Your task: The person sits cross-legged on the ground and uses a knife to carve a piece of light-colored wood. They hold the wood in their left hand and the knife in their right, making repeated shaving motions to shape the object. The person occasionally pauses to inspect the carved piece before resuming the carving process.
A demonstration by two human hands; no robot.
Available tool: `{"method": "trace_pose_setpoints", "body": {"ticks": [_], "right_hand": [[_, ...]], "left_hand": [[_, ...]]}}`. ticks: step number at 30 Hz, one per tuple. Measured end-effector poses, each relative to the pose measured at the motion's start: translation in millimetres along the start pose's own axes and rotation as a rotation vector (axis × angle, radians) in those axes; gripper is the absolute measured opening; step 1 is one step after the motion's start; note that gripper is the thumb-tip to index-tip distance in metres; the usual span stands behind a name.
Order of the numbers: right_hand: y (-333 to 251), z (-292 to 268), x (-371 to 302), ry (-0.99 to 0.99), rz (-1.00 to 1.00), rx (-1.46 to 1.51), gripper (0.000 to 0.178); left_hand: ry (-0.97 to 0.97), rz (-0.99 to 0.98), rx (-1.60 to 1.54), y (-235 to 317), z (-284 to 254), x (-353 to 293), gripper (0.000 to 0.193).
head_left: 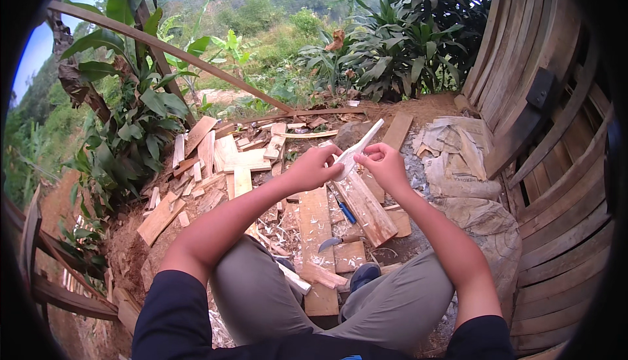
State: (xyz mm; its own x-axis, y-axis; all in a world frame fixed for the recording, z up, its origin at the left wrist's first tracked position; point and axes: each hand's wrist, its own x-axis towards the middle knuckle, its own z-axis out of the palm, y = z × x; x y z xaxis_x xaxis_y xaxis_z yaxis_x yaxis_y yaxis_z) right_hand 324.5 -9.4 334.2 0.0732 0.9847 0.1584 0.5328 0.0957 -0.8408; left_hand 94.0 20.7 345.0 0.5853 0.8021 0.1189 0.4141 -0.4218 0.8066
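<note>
A pale carved wooden spoon (pixel 350 157) is held up in front of me, its narrow handle slanting to the upper right. My left hand (pixel 315 166) is closed around the wide end from the left. On the other side, the fingers of my right hand (pixel 384 165) pinch it near where the handle begins. Below them lies a thick wooden block (pixel 367 211), with a blue pen (pixel 347 213) along its left side. A knife with a curved blade (pixel 329 243) and a brown handle rests on boards between my feet.
A long plank (pixel 316 229) sprinkled with shavings lies between my legs. Offcuts (pixel 245 159) are heaped to the left and ahead. Flattened sacks (pixel 458 164) cover the ground at right, beside a slatted wooden wall (pixel 556 229). A slanting pole (pixel 176 52) crosses the far left.
</note>
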Motion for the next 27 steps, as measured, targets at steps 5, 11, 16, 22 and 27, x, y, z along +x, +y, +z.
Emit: {"method": "trace_pose_setpoints", "body": {"ticks": [5, 11, 16, 22, 27], "right_hand": [[-8.6, -11.1, -5.3, 0.032, -0.206, -0.185, 0.038], [-19.4, -8.6, -14.4, 0.034, -0.316, -0.287, 0.03], [-20.9, -12.2, -12.3, 0.0, -0.289, -0.279, 0.026], [-14.0, -14.8, -10.3, 0.062, -0.491, -0.383, 0.019], [-15.2, -13.8, -12.0, 0.056, -0.553, -0.442, 0.018]], "left_hand": [[-0.004, -0.014, -0.038, 9.0, 3.6, -0.9, 0.033], [-0.041, -0.033, -0.046, 12.5, 2.1, -0.7, 0.033], [-0.045, -0.055, -0.086, 11.0, 1.5, -1.6, 0.029], [-0.04, -0.044, -0.101, 12.7, 3.7, -0.2, 0.029], [-0.029, -0.022, -0.093, 6.1, 3.9, 0.9, 0.031]]}}
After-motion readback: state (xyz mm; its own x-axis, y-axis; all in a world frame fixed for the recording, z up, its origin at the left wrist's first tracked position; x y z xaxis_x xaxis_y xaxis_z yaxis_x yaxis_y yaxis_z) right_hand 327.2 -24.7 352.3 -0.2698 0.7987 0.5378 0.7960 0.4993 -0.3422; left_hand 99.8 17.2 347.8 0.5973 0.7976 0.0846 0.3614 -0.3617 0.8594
